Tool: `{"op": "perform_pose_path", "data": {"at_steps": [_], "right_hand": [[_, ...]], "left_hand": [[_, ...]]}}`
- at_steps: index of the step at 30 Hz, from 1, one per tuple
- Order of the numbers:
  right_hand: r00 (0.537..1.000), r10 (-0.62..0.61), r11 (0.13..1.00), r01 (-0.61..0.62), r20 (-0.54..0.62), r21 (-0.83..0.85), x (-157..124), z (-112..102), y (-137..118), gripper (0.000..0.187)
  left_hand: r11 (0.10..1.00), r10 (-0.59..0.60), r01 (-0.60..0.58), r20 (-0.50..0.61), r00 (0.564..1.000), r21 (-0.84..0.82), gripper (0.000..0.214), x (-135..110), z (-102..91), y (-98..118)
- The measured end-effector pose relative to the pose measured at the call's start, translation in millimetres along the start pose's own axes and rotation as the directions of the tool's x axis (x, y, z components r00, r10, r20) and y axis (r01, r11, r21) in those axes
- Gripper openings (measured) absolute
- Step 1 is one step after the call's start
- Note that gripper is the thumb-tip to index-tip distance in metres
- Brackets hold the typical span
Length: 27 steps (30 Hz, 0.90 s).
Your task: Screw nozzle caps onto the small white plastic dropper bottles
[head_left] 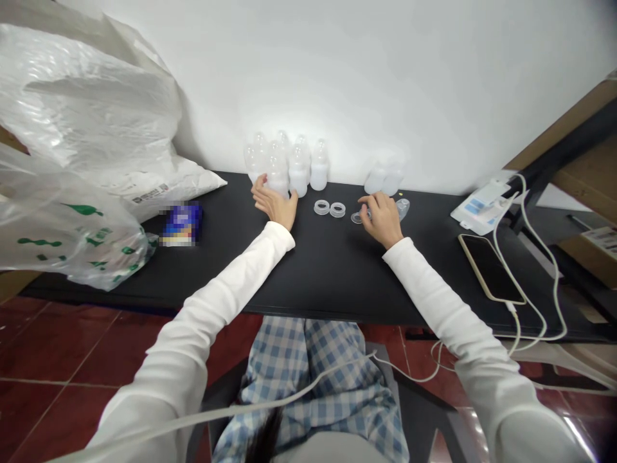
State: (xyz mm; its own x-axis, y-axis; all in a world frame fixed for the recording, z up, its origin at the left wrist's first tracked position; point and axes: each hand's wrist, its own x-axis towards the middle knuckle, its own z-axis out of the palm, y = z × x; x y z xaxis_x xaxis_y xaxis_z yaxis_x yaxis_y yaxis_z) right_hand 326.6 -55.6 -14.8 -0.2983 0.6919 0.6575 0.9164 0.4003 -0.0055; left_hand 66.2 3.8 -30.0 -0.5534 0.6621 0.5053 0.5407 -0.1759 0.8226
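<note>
Here, a black table meets a white wall above red floor tiles, with bottles at upper centre by the wide-spread left hand and clear rings just right of centre near the curled right hand, its grip unclear.

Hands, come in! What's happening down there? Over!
Left hand at clustered bottles. Right hand by one ring. Two more rings between hands.

At least eight bottles, two rings
At least six bottles make one cluster, overlapping too much for an exact count; two more bottles form a pair. Also one small round piece, one clear cap, one blue packet, one phone.
</note>
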Motion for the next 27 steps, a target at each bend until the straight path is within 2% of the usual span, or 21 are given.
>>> {"op": "perform_pose_path", "data": {"at_steps": [2,5,10,14,18,21,24,27], "right_hand": [[1.0,0.019,0.999,-0.019,0.005,0.029,-0.4,-0.3,-3.1,0.027],[1.0,0.025,0.999,-0.025,-0.004,0.046,-0.8,0.6,-8.2,0.028],[1.0,-0.009,0.998,0.01,-0.018,0.06,-1.1,3.6,-12.5,0.027],[1.0,0.0,0.998,0.001,-0.014,0.07,-1.6,5.3,-11.7,0.027],[0.998,0.045,0.99,-0.038,-0.045,0.135,-2.2,5.6,-11.0,0.032],[0.979,0.145,0.969,-0.111,-0.145,0.22,-2.3,3.9,-10.9,0.043],[0.949,0.237,0.946,-0.178,-0.205,0.271,-2.7,1.5,-10.7,0.052],[0.951,0.26,0.931,-0.202,-0.166,0.304,-4.4,1.1,-10.5,0.053]], "left_hand": [[1.0,-0.001,0.002,0.071,0.997,-0.002,0.057,-5.9,-0.1,4.4],[0.997,0.071,-0.067,0.177,0.982,-0.025,0.049,-10.1,-2.2,8.8],[0.994,0.106,-0.098,0.23,0.967,-0.045,0.06,-9.4,3.1,1.9],[0.982,0.189,-0.17,0.303,0.934,-0.085,0.051,-7.1,7.0,-5.1],[0.911,0.401,-0.323,0.362,0.842,-0.256,0.043,-9.0,3.6,-1.7],[0.841,0.529,-0.402,0.399,0.749,-0.362,0.041,-11.5,-1.4,3.6],[0.789,0.608,-0.414,0.483,0.63,-0.453,0.047,-12.8,-5.4,7.3],[0.771,0.634,-0.391,0.557,0.536,-0.503,0.049,-13.5,-7.9,10.0]]}}
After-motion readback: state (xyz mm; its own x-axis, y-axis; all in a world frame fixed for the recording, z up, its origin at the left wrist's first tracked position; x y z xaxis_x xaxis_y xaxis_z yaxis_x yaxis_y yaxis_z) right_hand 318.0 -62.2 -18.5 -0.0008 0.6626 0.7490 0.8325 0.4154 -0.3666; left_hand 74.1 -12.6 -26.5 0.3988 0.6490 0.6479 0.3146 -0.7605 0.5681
